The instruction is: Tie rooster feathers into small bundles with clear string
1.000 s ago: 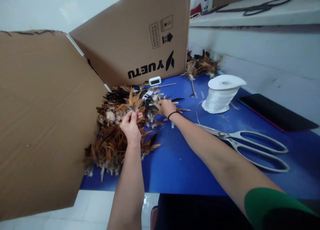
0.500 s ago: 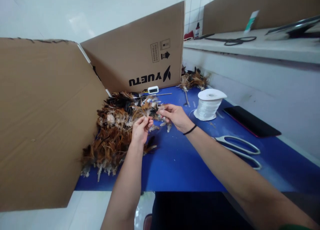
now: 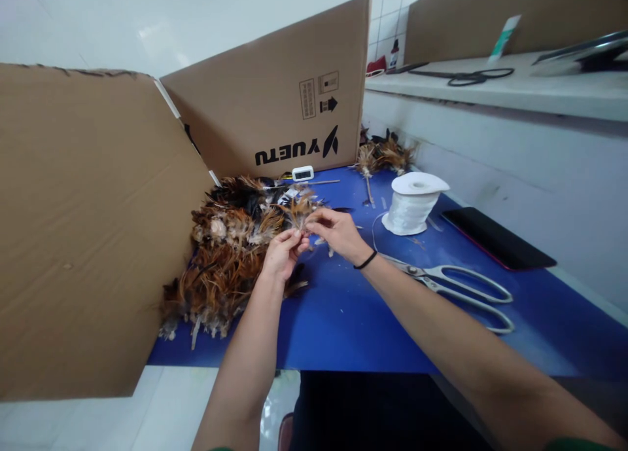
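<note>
My left hand [image 3: 284, 251] is closed in a pinch on the base of a small feather bunch [image 3: 297, 210], its brown and tan tips fanning upward. My right hand [image 3: 338, 234] meets it from the right, thumb and fingers pinched together at the bunch's base. A dark feather [image 3: 344, 209] sticks out past the right knuckles, seemingly held in those fingers; its quill end is hidden. To the left and behind the hands lies a large pile of feathers [image 3: 216, 261] in brown, black and white.
Large metal scissors [image 3: 441, 284] lie by my right forearm. Behind them stand a white ribbon spool [image 3: 413, 209] and a dark flat case [image 3: 495, 237]. Cardboard panels [image 3: 265, 97] wall the left and back of the blue table [image 3: 343, 333]. A small digital display [image 3: 303, 173] sits at the back.
My right hand has moved slightly left and down to meet the left fingers at the bunch's base. A dark feather now shows behind it. The view has shifted slightly, revealing more of the scissors.
</note>
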`<action>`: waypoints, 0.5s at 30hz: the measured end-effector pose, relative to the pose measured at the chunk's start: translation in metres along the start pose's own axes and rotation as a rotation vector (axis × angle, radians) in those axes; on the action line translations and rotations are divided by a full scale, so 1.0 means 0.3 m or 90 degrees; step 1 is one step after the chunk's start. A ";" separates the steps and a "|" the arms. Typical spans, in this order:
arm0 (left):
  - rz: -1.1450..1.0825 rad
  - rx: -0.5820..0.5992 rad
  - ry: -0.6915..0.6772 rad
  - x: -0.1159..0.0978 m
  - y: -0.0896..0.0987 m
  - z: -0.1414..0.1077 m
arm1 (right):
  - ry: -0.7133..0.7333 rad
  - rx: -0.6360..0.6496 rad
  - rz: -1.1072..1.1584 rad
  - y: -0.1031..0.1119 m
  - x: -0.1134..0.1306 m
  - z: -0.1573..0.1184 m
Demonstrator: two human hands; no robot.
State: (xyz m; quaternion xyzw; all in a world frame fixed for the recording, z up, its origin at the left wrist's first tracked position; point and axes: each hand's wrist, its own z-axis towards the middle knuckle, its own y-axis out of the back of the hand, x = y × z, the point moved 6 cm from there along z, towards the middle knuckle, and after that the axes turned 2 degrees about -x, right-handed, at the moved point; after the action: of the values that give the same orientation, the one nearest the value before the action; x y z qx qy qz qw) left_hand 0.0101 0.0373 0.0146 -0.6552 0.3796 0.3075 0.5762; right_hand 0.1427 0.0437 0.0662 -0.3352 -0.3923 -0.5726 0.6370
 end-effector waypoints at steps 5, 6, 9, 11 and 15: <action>0.008 0.005 0.007 0.005 0.006 0.004 | 0.015 0.004 -0.028 -0.005 0.003 -0.002; 0.011 0.007 0.009 0.005 0.005 0.003 | 0.015 0.004 -0.034 -0.006 0.002 -0.002; 0.016 0.006 0.015 0.006 0.003 0.001 | 0.024 0.005 -0.043 -0.008 -0.005 -0.004; 0.016 0.005 0.017 0.005 0.001 0.000 | 0.036 0.005 -0.048 -0.008 -0.009 -0.005; 0.018 0.013 0.026 0.008 0.004 0.002 | 0.054 0.016 -0.071 -0.010 -0.013 -0.007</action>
State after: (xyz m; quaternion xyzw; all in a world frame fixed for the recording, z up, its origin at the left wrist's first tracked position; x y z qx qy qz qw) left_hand 0.0105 0.0374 0.0119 -0.6499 0.4036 0.2984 0.5708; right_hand 0.1398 0.0433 0.0617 -0.2805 -0.3904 -0.6158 0.6243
